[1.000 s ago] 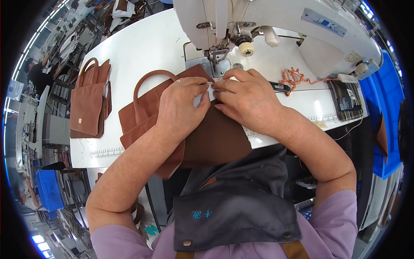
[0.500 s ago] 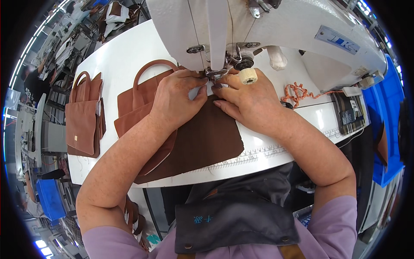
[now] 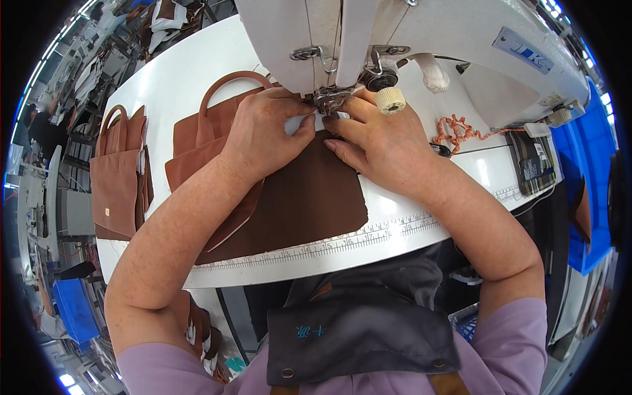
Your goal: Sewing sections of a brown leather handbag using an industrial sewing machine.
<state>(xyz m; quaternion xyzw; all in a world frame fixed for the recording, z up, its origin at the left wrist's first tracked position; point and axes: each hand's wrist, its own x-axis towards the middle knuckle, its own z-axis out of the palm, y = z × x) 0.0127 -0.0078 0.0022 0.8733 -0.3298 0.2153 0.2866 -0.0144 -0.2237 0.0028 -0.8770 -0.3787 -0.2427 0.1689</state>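
A dark brown bag panel (image 3: 309, 197) lies under the sewing machine's presser foot (image 3: 329, 100), joined or overlapped with a reddish-brown bag piece (image 3: 209, 148) that has a looped handle (image 3: 230, 80). My left hand (image 3: 266, 128) is closed in a pinch on the panel's far edge, just left of the foot. My right hand (image 3: 385, 141) grips that edge just right of the foot, its thumb lying on the panel. The fingertips and the needle are partly hidden by the machine head.
The white sewing machine (image 3: 447, 39) rises over the table (image 3: 171, 72). Another reddish-brown bag (image 3: 117, 181) lies at the left. A printed ruler (image 3: 316, 247) runs along the near edge. Coiled orange cord (image 3: 461, 128) lies at the right, near a blue bin (image 3: 579, 164).
The dark brown panel has moved a little away from me, uncovering more of the ruler. My hands keep their pinch beside the foot. The whole view has shifted slightly.
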